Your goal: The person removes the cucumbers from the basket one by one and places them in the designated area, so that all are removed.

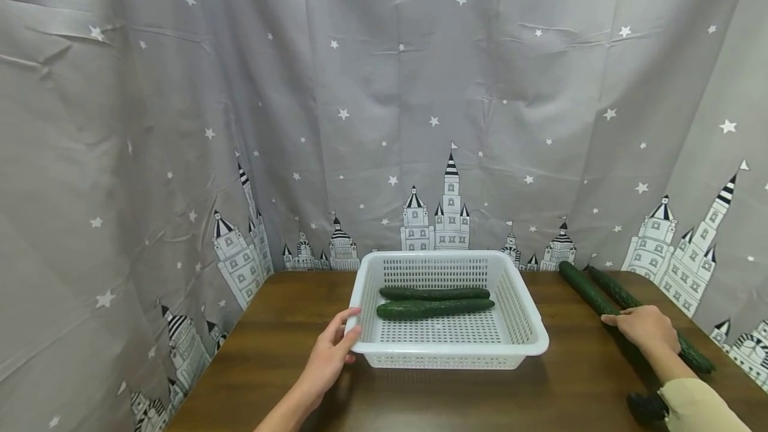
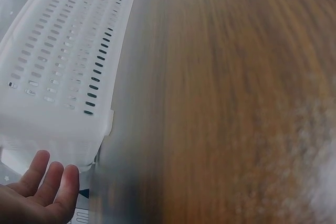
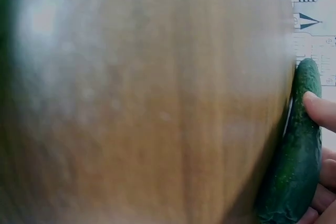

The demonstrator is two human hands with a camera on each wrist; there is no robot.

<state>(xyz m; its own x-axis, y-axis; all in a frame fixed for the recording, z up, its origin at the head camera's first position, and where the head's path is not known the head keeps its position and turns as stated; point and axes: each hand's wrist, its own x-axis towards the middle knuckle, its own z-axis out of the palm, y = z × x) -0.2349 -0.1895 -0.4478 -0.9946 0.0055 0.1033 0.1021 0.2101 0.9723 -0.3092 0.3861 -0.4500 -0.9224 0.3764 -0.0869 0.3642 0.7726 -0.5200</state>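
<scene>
My left hand [image 1: 333,345] grips the left front corner of a white plastic basket [image 1: 444,349] with slotted walls. In the left wrist view, its fingers [image 2: 68,190] show beside the end of the basket. Two dark green cucumbers [image 1: 435,309] lie side by side inside the basket. At the table's right side, my right hand [image 1: 648,330] holds the left one of two long cucumbers [image 1: 585,289]. The right wrist view shows the thumb [image 3: 321,109] on the held cucumber [image 3: 294,166] and fingers along its other side. The other cucumber [image 1: 693,355] passes partly hidden behind this hand.
The brown wooden table [image 1: 576,392] carries everything. A grey curtain [image 1: 510,119] with stars and castles hangs right behind the table and along both its sides. A black device [image 1: 648,409] sits at the right wrist by a pale sleeve [image 1: 696,405].
</scene>
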